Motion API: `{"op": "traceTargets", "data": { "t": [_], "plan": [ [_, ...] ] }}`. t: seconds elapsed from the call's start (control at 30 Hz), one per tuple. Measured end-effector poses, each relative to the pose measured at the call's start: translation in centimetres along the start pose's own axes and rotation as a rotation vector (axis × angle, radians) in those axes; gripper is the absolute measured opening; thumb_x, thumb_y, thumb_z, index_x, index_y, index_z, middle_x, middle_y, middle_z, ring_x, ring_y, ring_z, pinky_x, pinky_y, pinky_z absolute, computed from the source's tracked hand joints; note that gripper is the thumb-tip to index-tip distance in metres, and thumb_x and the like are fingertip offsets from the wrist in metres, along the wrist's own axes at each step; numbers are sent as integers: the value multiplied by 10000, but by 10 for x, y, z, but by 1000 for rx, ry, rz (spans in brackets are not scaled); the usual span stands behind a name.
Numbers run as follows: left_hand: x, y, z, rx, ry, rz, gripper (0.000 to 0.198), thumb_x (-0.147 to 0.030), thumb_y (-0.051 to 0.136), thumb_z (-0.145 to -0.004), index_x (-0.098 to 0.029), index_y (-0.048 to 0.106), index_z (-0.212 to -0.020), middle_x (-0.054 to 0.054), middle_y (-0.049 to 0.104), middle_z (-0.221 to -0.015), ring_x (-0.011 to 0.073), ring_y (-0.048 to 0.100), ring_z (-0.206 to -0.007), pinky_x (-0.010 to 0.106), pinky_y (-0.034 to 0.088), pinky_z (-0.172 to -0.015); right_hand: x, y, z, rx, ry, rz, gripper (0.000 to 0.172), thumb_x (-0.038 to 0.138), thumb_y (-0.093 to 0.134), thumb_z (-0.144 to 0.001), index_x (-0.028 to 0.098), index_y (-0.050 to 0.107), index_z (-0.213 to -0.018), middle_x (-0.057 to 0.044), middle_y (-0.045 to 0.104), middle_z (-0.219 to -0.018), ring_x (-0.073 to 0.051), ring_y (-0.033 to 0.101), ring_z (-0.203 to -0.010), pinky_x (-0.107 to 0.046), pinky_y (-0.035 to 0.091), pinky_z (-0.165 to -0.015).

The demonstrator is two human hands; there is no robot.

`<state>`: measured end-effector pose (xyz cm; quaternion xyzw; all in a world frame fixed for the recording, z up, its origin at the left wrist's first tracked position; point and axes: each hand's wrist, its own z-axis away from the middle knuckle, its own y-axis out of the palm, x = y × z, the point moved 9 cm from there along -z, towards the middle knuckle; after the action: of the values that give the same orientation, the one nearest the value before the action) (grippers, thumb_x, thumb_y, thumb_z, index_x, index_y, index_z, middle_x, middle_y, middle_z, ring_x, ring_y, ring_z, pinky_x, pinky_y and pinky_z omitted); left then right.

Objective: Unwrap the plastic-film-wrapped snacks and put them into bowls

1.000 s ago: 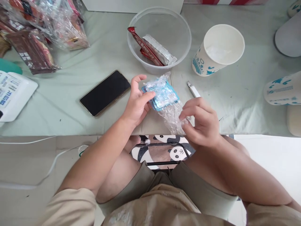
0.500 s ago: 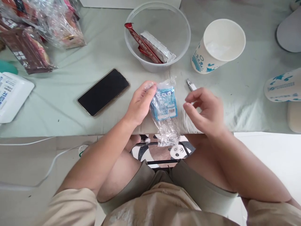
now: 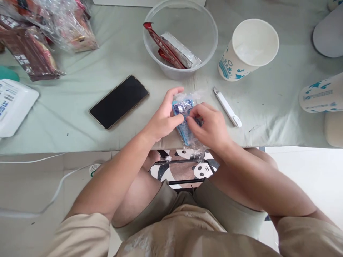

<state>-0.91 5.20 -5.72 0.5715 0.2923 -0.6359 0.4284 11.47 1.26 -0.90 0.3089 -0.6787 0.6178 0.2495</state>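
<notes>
At the front edge of the table, my left hand (image 3: 164,119) grips a blue packet (image 3: 182,123) in a clear crinkled plastic wrapper (image 3: 197,96), thumb on top. From the other side my right hand (image 3: 210,125) pinches at the packet's wrapper, its fingertips close to my left thumb. Part of the packet is hidden under the right fingers. A white utility knife (image 3: 227,107) lies on the cloth just right of my right hand. The plastic's lower end hangs past the table edge.
Beyond my hands stands a clear plastic bowl (image 3: 214,39) with red and silver wrappers. A patterned paper cup (image 3: 227,66) is right of it. A black phone (image 3: 119,101) lies to the left, and bagged snacks (image 3: 34,53) fill the far left corner. More cups (image 3: 323,92) stand at right.
My right hand has moved left from over the knife onto the packet, uncovering the knife. The packet has turned and tilted in my left hand, whose thumb now lies lower across it.
</notes>
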Motion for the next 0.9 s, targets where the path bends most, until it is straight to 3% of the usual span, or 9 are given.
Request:
{"op": "traceTargets", "data": {
  "t": [0.1, 0.27, 0.47, 0.53, 0.6, 0.67, 0.73, 0.8, 0.9],
  "plan": [
    [2, -5, -1, -49, 26, -20, 753, -79, 645, -823, -374, 401, -1472, -8, 656, -982, 173, 715, -807, 319, 612, -726, -17, -8, -5, -45, 156, -224, 136, 269, 612, -899, 231, 536, -794, 0, 615, -716, -145, 559, -633, -308, 449, -602],
    [7, -18, -6, -188, -21, 54, 515, -128, 670, -909, -333, 491, -1346, -8, 661, -914, 188, 743, -804, 348, 647, -721, -41, -24, -9, -185, 305, -500, 217, 363, 598, -969, 248, 475, -834, -6, 678, -759, -152, 669, -657, -289, 502, -584],
    [8, -37, -11, -309, 3, -70, 431, -153, 672, -940, -310, 529, -1315, -12, 638, -821, 176, 722, -704, 307, 621, -640, -58, -60, -17, -312, 241, -167, 100, 336, 618, -974, 280, 547, -1017, 11, 683, -772, -171, 676, -670, -317, 526, -619],
    [3, -39, -9, -323, 57, -146, 422, -185, 660, -954, -311, 519, -1331, 6, 665, -890, 192, 744, -799, 336, 640, -723, -55, -69, -19, -318, 168, 19, 93, 304, 616, -964, 285, 591, -1051, -41, 730, -939, -191, 693, -747, -367, 561, -708],
    [-12, -41, -3, -377, 156, -282, 417, -213, 673, -946, -306, 533, -1328, 51, 692, -1082, 237, 744, -1036, 408, 640, -902, -43, -74, -20, -333, 58, 182, 99, 270, 608, -949, 273, 635, -1044, -110, 729, -1107, -244, 716, -908, -424, 578, -805],
    [-32, -40, 6, -432, 266, -475, 417, -232, 723, -909, -295, 585, -1298, 95, 641, -1330, 301, 634, -1320, 496, 545, -1124, -24, -68, -19, -308, -80, 265, 129, 228, 557, -951, 257, 664, -1017, -145, 720, -1161, -293, 707, -1054, -470, 576, -891],
    [-46, -34, 13, -431, 335, -650, 387, -245, 775, -866, -288, 651, -1230, 106, 556, -1488, 354, 494, -1471, 561, 399, -1262, -4, -49, -19, -194, -213, 272, 218, 177, 492, -947, 252, 682, -1024, -131, 738, -1138, -302, 699, -1116, -483, 566, -952],
    [-49, -26, 15, -372, 354, -753, 318, -253, 802, -841, -287, 702, -1141, 98, 514, -1551, 394, 428, -1506, 602, 315, -1303, 11, -25, -17, -26, -281, 270, 310, 142, 456, -929, 244, 695, -1099, -107, 765, -1132, -288, 712, -1084, -453, 566, -934],
    [-44, -21, 14, -308, 339, -819, 177, -230, 800, -826, -268, 734, -986, 77, 507, -1567, 428, 395, -1502, 627, 289, -1301, 13, -2, -17, 132, -230, 349, 357, 160, 467, -914, 219, 706, -1173, -90, 794, -1086, -269, 715, -890, -393, 532, -782]
  ]
}}
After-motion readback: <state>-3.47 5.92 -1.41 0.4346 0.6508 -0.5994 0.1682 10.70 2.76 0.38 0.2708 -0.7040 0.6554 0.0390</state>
